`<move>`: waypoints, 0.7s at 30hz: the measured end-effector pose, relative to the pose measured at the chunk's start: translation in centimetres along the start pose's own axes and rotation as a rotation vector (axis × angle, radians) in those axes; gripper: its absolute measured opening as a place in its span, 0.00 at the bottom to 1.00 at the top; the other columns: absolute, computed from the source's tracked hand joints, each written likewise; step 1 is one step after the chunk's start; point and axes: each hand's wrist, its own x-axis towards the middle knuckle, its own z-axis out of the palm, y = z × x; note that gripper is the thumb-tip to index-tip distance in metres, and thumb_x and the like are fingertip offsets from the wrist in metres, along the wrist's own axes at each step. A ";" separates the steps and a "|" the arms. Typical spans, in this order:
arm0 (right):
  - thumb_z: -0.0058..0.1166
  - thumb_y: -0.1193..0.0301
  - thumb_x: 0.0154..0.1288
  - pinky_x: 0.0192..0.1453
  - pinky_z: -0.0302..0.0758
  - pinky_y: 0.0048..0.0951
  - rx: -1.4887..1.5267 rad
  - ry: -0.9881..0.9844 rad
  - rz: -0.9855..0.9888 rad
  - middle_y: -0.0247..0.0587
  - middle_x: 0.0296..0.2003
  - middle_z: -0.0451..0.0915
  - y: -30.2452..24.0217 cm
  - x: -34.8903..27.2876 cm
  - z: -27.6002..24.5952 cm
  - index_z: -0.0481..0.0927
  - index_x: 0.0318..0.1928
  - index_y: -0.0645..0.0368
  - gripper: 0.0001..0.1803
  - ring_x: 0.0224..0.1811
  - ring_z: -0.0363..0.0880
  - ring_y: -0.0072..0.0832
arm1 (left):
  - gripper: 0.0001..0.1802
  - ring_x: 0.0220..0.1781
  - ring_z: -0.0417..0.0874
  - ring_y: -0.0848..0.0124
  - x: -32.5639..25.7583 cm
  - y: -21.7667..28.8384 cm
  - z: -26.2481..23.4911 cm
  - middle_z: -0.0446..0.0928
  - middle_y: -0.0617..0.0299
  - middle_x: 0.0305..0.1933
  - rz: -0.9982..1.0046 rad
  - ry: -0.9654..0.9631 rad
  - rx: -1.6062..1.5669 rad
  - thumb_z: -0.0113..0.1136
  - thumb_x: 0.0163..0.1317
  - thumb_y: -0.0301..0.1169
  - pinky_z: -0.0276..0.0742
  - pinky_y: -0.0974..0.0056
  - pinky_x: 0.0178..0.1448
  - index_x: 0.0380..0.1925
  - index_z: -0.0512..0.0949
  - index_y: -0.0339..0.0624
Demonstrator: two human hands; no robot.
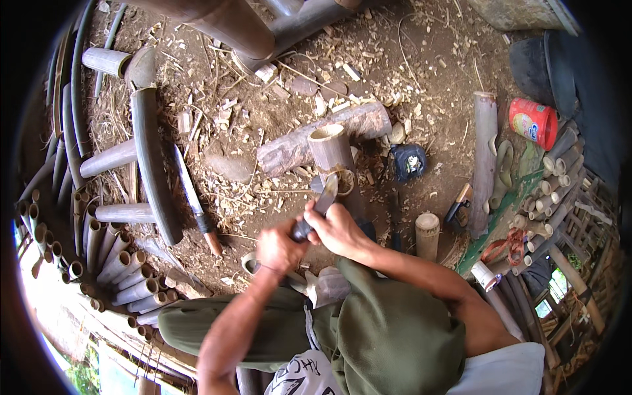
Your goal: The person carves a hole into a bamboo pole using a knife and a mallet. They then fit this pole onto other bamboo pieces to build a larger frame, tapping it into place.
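My left hand (280, 247) and right hand (339, 227) both close their grip on the knife (321, 203), so its handle is hidden. The blade rests against the bamboo tube (334, 158), which leans on the log (316, 141), just beyond my hands.

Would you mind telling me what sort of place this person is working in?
Probably an outdoor bamboo-craft workshop. Cut bamboo tubes are stacked beside a dirt floor strewn with shavings, and both hands work a knife against an upright bamboo piece.
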 end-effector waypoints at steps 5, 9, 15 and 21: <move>0.46 0.70 0.74 0.40 0.85 0.34 0.999 -0.126 -0.171 0.44 0.39 0.83 -1.6 -0.4 -1.5 0.74 0.49 0.60 0.09 0.33 0.84 0.31 | 0.05 0.29 0.86 0.59 4.5 9.7 -10.5 0.82 0.56 0.25 0.256 -0.204 0.660 0.60 0.56 0.33 0.81 0.54 0.37 0.30 0.84 0.49; 0.36 0.64 0.79 0.49 0.83 0.37 1.447 -0.326 -0.095 0.45 0.36 0.84 -1.9 -0.3 -2.6 0.76 0.50 0.63 0.17 0.38 0.84 0.30 | 0.07 0.34 0.88 0.66 6.4 18.1 -12.9 0.86 0.59 0.32 0.431 -0.405 1.062 0.61 0.62 0.34 0.81 0.62 0.36 0.27 0.85 0.47; 0.45 0.60 0.76 0.51 0.81 0.38 1.231 -0.445 -0.062 0.46 0.40 0.82 -2.0 -1.6 -2.8 0.75 0.48 0.63 0.17 0.41 0.83 0.35 | 0.09 0.29 0.85 0.68 4.3 15.1 -12.1 0.84 0.59 0.28 0.395 -0.296 0.974 0.58 0.63 0.32 0.78 0.63 0.32 0.27 0.84 0.48; 0.50 0.66 0.74 0.49 0.76 0.30 0.452 -0.240 -0.150 0.35 0.46 0.74 0.6 -5.9 -5.5 0.72 0.59 0.59 0.18 0.43 0.77 0.23 | 0.39 0.48 0.85 0.49 -1.1 11.8 -8.3 0.83 0.40 0.44 -0.001 -0.886 0.177 0.55 0.62 0.61 0.78 0.51 0.58 0.45 0.79 0.27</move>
